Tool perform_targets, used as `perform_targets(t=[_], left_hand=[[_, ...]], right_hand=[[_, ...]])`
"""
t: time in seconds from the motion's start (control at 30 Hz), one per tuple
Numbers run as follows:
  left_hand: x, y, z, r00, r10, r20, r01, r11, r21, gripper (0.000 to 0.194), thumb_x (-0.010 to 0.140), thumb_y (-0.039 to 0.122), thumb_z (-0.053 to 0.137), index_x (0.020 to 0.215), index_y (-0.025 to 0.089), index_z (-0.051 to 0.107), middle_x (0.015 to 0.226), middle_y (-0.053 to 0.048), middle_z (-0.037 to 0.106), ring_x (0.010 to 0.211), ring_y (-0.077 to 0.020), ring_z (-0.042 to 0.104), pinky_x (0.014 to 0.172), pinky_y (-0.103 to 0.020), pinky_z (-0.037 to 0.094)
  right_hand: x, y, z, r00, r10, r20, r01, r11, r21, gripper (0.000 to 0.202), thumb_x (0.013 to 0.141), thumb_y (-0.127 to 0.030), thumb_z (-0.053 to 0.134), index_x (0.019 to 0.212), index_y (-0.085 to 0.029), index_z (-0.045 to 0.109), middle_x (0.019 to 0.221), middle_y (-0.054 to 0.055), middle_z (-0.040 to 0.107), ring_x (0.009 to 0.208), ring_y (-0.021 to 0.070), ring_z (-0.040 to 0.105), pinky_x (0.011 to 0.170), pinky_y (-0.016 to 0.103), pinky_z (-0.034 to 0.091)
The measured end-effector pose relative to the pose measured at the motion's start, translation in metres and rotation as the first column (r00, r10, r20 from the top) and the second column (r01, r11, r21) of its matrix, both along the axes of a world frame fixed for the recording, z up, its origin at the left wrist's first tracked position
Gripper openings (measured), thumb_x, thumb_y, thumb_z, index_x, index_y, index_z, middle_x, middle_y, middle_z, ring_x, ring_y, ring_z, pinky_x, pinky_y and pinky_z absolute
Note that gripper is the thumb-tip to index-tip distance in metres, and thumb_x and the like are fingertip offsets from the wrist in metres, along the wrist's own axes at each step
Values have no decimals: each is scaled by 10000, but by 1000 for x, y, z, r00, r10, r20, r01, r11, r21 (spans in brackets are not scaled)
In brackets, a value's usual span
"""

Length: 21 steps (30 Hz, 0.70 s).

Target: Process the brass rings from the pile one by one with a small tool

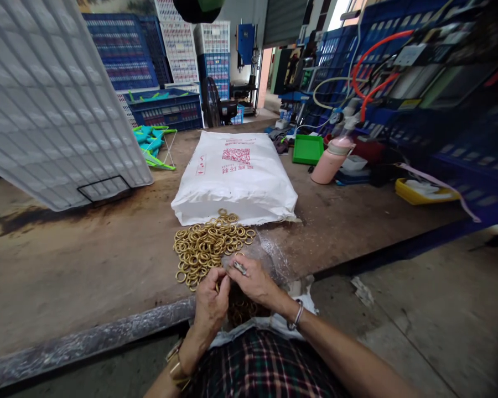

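Observation:
My left hand (209, 305) is closed in a pinch on a brass-coloured ring (218, 287), which shows only in part between the fingers. Close beside it, my right hand (256, 282) grips a small silvery metal tool (239, 268); its exact kind is too small to tell. A pile of brass-coloured rings (203, 246) lies on the table just beyond my hands. Below them, more rings (243, 310) sit in an open white bag (228, 335) at my lap. Clear plastic sheet (276, 257) lies under and beside my right hand.
Behind the rings lies a full white sack (240, 177) with red print. A white crate (66, 105) stands tilted at left, near turquoise and green pieces (151, 143). At right are a green tray (307, 149), a pink bottle (330, 163) and a yellow tray (423, 193).

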<state>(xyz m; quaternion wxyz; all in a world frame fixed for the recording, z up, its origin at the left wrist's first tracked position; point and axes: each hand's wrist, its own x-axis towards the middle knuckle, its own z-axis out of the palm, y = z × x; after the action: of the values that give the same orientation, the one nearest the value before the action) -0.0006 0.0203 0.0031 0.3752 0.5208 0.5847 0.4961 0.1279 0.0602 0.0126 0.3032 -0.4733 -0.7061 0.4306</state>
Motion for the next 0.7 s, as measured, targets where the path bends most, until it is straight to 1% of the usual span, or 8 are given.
perform_targets(t=[0.07,0.13,0.2,0.3,0.4,0.5,0.6,0.7], left_hand=[[0,-1,1,997,-21,70,24,998,-52,133,735,308,607,670,192,616,616,8,574,602,-136,495,609,-232,392],[0,-2,1,974,-59,217,99,979,-180,214,750,397,594,717,186,593,569,31,525,504,-106,447,500,-209,357],[0,-4,1,918,-69,390,197,933,-300,297,751,482,577,771,187,554,534,60,477,408,-71,373,402,-182,270],[2,-6,2,832,-32,553,265,900,-347,350,724,519,600,787,186,513,539,73,468,378,-45,353,365,-156,204],[2,-6,3,813,1,583,243,908,-341,357,697,506,639,748,181,498,537,71,470,394,-42,377,367,-145,212],[1,-5,1,831,11,556,210,920,-332,354,705,504,636,733,180,494,539,69,477,400,-42,393,373,-144,232],[0,-5,-3,856,-5,517,194,930,-313,347,733,509,605,734,180,497,549,64,484,405,-44,401,374,-146,242],[0,-5,-4,882,-7,472,173,935,-310,356,737,522,588,710,182,486,539,66,480,399,-46,392,369,-147,248]], right_hand=[[-1,1,-2,999,-22,-24,21,999,-46,165,807,-248,459,661,-176,484,593,-58,393,567,92,358,530,205,282],[-1,1,-4,997,-29,-71,23,996,-84,159,797,-244,462,655,-175,476,594,-61,384,565,87,354,524,200,279],[-1,2,-6,992,-30,-119,15,993,-121,162,801,-258,462,662,-176,471,597,-63,382,565,83,355,520,194,283],[0,3,-6,986,-18,-167,-8,988,-156,179,819,-284,452,678,-175,473,602,-61,401,567,82,370,524,189,303],[2,3,-6,988,-27,-155,6,990,-139,216,849,-279,402,674,-174,473,611,-46,448,574,89,406,549,193,335],[6,2,-9,1000,-22,9,22,1000,14,189,847,-225,388,687,-182,481,602,-37,465,565,98,404,555,201,330],[9,-3,-14,971,70,227,-112,978,175,124,794,-148,411,724,-189,504,628,-23,498,577,110,410,570,212,314],[9,-7,-18,921,97,377,-189,958,214,135,740,-106,415,748,-189,520,657,-7,530,587,120,424,578,223,301]])
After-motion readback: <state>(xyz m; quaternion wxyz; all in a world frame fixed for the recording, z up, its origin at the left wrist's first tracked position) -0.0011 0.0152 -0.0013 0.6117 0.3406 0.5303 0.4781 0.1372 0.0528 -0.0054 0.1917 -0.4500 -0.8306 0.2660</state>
